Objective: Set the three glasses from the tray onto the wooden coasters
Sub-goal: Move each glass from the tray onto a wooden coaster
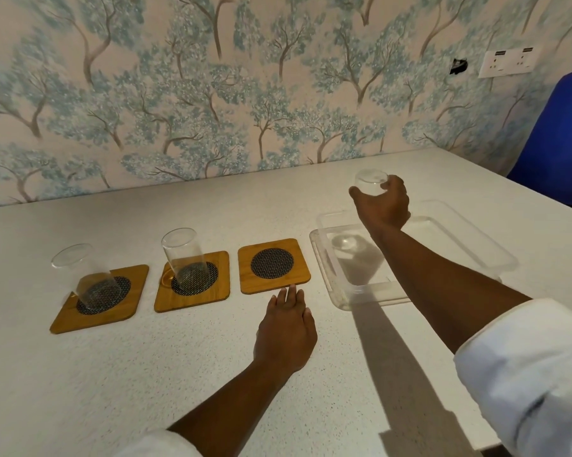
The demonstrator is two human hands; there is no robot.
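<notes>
Three wooden coasters with dark mesh centres lie in a row on the white table. A clear glass [86, 275] stands on the left coaster [126, 301], another glass [185, 255] on the middle coaster [212, 291]. The right coaster [297, 278] is bare. My right hand [385, 206] is shut on a third clear glass [370, 183], held in the air above the clear plastic tray [443, 242]. My left hand [286, 328] rests flat on the table, fingertips touching the front edge of the right coaster.
A blue chair [555, 140] stands past the table's far right corner. The tree-patterned wall with a socket plate [509, 62] runs along the back of the table [80, 374]. The table's right edge runs close beside the tray.
</notes>
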